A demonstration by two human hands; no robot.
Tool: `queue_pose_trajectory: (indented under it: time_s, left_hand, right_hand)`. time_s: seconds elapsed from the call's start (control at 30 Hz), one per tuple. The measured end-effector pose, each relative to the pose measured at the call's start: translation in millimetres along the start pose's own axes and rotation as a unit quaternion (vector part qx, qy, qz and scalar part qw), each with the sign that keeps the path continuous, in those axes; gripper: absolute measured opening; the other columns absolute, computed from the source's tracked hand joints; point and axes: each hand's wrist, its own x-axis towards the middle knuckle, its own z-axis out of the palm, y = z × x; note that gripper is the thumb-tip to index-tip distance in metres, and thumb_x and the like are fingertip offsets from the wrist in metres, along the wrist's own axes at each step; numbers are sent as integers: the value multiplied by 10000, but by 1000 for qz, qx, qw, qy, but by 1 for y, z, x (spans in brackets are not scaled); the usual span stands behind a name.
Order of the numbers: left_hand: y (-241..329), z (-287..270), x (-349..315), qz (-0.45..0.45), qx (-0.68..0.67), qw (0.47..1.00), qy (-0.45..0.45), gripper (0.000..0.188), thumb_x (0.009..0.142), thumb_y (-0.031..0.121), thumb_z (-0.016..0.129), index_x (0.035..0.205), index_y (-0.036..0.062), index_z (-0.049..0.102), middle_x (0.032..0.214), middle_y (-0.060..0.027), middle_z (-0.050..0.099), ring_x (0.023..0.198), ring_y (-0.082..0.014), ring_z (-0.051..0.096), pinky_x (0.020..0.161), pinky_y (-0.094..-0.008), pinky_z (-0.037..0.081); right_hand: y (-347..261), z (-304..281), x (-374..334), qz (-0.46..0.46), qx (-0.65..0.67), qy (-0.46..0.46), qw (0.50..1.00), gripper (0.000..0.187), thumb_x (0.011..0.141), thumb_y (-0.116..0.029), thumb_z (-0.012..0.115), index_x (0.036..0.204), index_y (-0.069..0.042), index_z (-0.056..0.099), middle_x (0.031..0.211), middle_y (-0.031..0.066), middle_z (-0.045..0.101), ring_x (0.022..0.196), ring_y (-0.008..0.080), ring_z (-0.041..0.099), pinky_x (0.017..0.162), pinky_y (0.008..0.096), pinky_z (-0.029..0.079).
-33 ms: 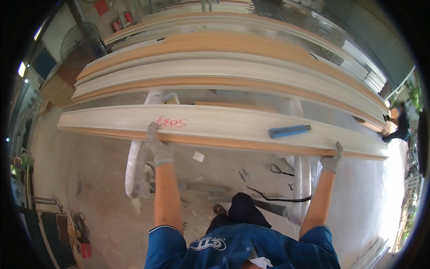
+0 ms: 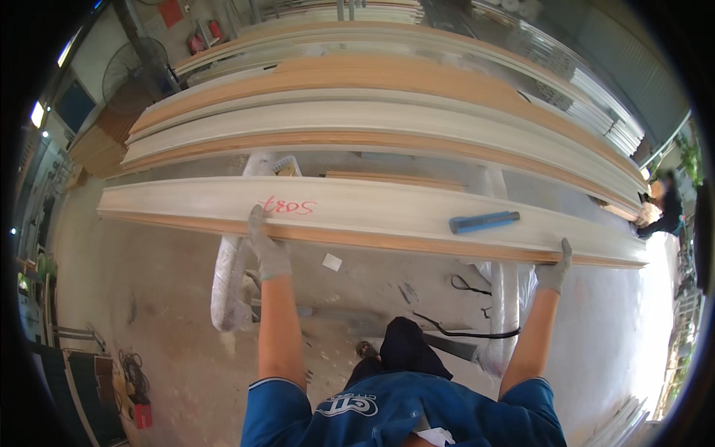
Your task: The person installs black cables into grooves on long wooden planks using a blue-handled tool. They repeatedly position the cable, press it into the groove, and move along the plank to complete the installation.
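So, here lies the long white board (image 2: pixel 387 205), spread crosswise over the plastic-wrapped left rail (image 2: pixel 226 287) and right rail (image 2: pixel 505 298), whose tops vanish beneath it; whether it is one piece or several layered, I can't tell! The gloved left hand (image 2: pixel 269 253) grips the near edge, left of middle, thumb up beside a red scrawl (image 2: pixel 289 206), fingers hidden underneath; over towards the right end, the gloved right hand (image 2: pixel 553 272) grasps that same edge, thumb on top, its fingers out of sight too; between them, nearer the right hand, a blue tool (image 2: pixel 484 222) rests on the white face, its exact kind hard to make out; past the far edge, a basket (image 2: pixel 287 165) peeks out, its lower part covered; and beyond the board's right end there's a co-worker (image 2: pixel 665 216), blurred and partly hidden!
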Motion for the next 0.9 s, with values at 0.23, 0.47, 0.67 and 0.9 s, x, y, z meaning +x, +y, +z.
queue_pose_trajectory:
  time_s: [0.23,0.47,0.67,0.9]
  left_hand:
    - [23,-33,-44,386,437,811,-46,403,1000,270,648,1300,5,607,1226,-161,619,1119,-279,601,985,-413,475]
    - [38,84,-29,366,640,629,-248,467,892,297,752,1246,16,634,1247,-224,599,1229,-415,524,1070,-509,396]
    - [31,104,-4,317,718,510,-352,412,847,326,756,1125,32,679,1097,-164,680,1130,-403,584,1083,-525,368]
    - [33,113,-15,318,704,537,-339,395,846,347,762,1078,40,676,1053,-140,682,1108,-389,588,1079,-546,354]
  right_hand:
    - [-74,35,1,-523,-512,257,631,700,918,-378,763,1475,-61,482,1459,162,511,1312,275,514,1069,410,447]
    - [-53,274,155,-456,-583,-147,656,395,964,-335,679,1259,-73,688,1082,124,751,972,222,714,883,343,540]
    - [43,381,261,-284,-748,-138,584,612,914,-530,652,1361,-112,647,1377,159,641,1286,337,592,1098,437,439]
    - [47,334,410,-135,-859,-3,494,743,905,-650,544,1417,-115,602,1466,177,567,1366,381,523,1139,499,402]
